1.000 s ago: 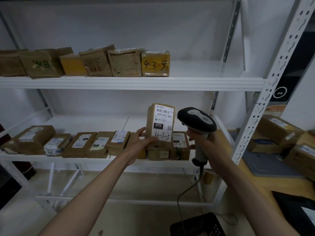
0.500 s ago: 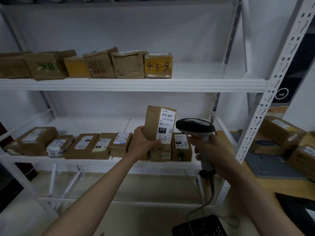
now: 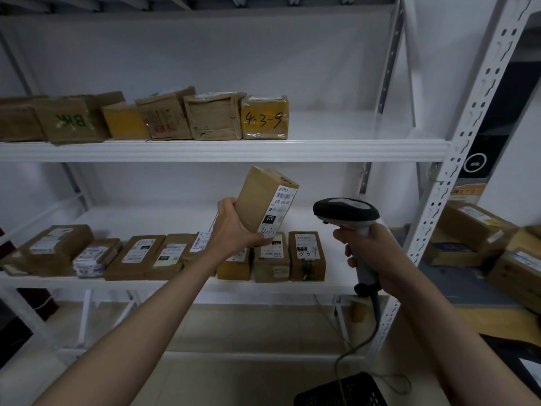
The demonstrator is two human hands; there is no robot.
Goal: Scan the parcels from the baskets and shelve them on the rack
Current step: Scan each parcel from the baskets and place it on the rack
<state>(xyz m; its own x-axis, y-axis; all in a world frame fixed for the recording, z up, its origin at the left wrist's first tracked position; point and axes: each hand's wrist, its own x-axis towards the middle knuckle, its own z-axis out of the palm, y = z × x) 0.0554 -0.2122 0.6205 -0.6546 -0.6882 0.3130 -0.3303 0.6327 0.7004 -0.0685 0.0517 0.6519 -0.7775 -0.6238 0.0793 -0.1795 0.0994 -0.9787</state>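
My left hand (image 3: 234, 230) grips a small brown cardboard parcel (image 3: 260, 202) by its lower end, tilted to the right, its white label with barcode and "070" facing right. It hangs in front of the white rack (image 3: 222, 150), between the two shelves. My right hand (image 3: 371, 250) holds a black and grey barcode scanner (image 3: 345, 212) by its handle, just right of the parcel, head pointing left. The scanner's cable (image 3: 354, 347) drops toward a black basket (image 3: 339, 391) at the bottom edge.
A row of parcels, the rightmost marked "4-3-9" (image 3: 265, 118), fills the left of the upper shelf. Several labelled parcels line the lower shelf (image 3: 164, 285), ending at one box (image 3: 306, 256); white shelf shows right of it. More boxes (image 3: 474, 230) sit on a wooden table at right.
My left hand has lifted the parcel and turned it, so its label now faces right and it leans. The scanner has moved slightly right and lower, away from the label.
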